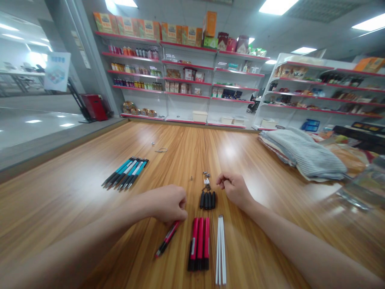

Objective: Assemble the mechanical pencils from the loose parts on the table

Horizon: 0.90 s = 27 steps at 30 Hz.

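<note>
Through my remote link, I'm gripping a pink pen (169, 238) in the left hand's (171, 204) closed fingers, its black end slanting nearward over the table (120, 241). Three pink barrels (200, 241) are lying just right of it, then white refills (221, 251). Black grips (206, 200) are sitting beyond the barrels. The right hand (235, 187) is curling its fingers near small metal parts (207, 175); I can't tell whether they're holding anything.
</note>
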{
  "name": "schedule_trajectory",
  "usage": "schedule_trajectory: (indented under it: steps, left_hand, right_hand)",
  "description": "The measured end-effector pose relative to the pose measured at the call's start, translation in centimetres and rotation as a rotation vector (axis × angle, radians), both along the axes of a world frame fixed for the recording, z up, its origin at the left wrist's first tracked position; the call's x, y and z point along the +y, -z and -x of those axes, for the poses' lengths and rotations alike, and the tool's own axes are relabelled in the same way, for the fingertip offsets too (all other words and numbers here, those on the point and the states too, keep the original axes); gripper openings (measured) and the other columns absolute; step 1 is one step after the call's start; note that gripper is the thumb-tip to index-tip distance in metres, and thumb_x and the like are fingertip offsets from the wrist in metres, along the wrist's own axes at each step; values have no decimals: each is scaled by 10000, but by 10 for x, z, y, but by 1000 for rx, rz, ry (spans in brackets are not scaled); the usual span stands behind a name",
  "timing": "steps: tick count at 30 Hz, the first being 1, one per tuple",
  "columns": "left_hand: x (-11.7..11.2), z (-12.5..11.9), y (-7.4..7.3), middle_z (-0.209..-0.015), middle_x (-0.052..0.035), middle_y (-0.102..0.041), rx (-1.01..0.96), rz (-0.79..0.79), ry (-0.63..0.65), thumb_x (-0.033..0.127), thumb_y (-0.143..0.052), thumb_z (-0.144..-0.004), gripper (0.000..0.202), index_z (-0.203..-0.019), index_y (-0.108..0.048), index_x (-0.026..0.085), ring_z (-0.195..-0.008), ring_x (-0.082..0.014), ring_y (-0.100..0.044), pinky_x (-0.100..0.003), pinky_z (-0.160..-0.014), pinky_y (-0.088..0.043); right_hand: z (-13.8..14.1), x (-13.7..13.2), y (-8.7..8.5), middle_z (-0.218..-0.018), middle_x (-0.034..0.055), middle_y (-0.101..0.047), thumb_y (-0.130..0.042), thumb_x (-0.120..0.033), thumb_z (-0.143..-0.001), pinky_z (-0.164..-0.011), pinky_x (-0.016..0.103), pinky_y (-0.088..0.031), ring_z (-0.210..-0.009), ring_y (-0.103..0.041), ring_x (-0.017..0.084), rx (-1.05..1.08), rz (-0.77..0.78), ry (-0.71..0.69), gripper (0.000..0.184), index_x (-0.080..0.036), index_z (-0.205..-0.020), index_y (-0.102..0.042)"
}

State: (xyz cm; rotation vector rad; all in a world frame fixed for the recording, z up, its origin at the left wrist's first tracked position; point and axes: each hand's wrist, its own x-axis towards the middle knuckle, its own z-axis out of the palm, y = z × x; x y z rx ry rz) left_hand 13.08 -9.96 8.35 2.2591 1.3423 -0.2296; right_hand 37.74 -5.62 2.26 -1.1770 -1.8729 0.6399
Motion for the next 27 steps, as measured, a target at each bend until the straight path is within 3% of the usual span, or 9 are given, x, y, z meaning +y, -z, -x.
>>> schedule_trajectory:
  steps: [3,7,12,16,18,20,23,25,27]
  left_hand:
    - [0,-2,2,-703,-98,-670,70,-362,-50,293,-514,-734,180,-695,-644,175,-672,-241,-631,-300,-561,-418]
    - [12,0,21,-842,-128,-665,57,-543,-220,177,-438,-815,196,-883,-621,155,-773,-249,-635,-342,-682,-444]
    - [27,9,49,-948,-84,-629,-229,-710,-221,10,-409,-784,335,-1032,-573,165,-855,-184,-610,-294,-764,-455]
    - [22,8,52,-897,-59,-600,-563,-889,-139,52,-359,-873,312,-1096,-543,170,-824,-153,-583,-269,-773,-448]
    - [15,3,47,-876,-51,-589,-672,-878,-81,98,-380,-900,265,-1109,-528,166,-801,-143,-571,-253,-765,-436]
    - [7,-1,43,-867,-40,-580,-709,-765,-22,129,-394,-910,257,-1139,-505,164,-770,-132,-560,-240,-742,-423]
    - [2,-3,41,-821,-13,-558,-712,-562,74,135,-383,-905,267,-1153,-476,164,-718,-120,-534,-234,-698,-398]
    - [3,-2,41,-752,13,-529,-692,-467,127,135,-382,-892,254,-1128,-471,169,-662,-117,-503,-239,-659,-374]
    - [5,1,40,-685,35,-493,-675,-401,155,136,-386,-875,244,-1102,-466,173,-608,-117,-467,-246,-625,-347]
  right_hand:
    - [0,2,-1,-731,20,-634,-415,-98,-735,-640,229,-427,-688,-581,126,-53,-31,31,245,-154,-775,-650]
    - [1,4,-2,-763,23,-642,-462,-157,-774,-632,241,-423,-671,-566,128,-97,-5,29,200,-162,-837,-652]
    - [2,3,0,-747,8,-620,-488,-182,-792,-598,233,-402,-616,-530,107,-109,-3,9,175,-168,-864,-646]
    - [4,4,-1,-732,-3,-593,-537,-216,-797,-575,215,-390,-607,-512,91,-31,33,-16,133,-164,-883,-625]
    - [2,6,-6,-642,-33,-539,-585,-260,-787,-495,192,-345,-528,-451,72,55,151,-36,151,-161,-901,-590]
    - [-4,8,-14,-528,-77,-446,-637,-317,-767,-406,172,-256,-433,-350,54,131,374,-123,214,-161,-880,-545]
    - [-17,8,-28,-435,-105,-375,-715,-364,-716,-346,165,-163,-359,-265,38,86,736,-441,290,-154,-792,-530]
    - [-24,5,-35,-445,-80,-431,-759,-361,-682,-350,166,-181,-364,-297,33,-6,793,-617,301,-122,-758,-593]
    - [-26,0,-38,-512,-34,-524,-784,-356,-663,-387,167,-240,-420,-374,36,-80,721,-705,308,-89,-767,-673]
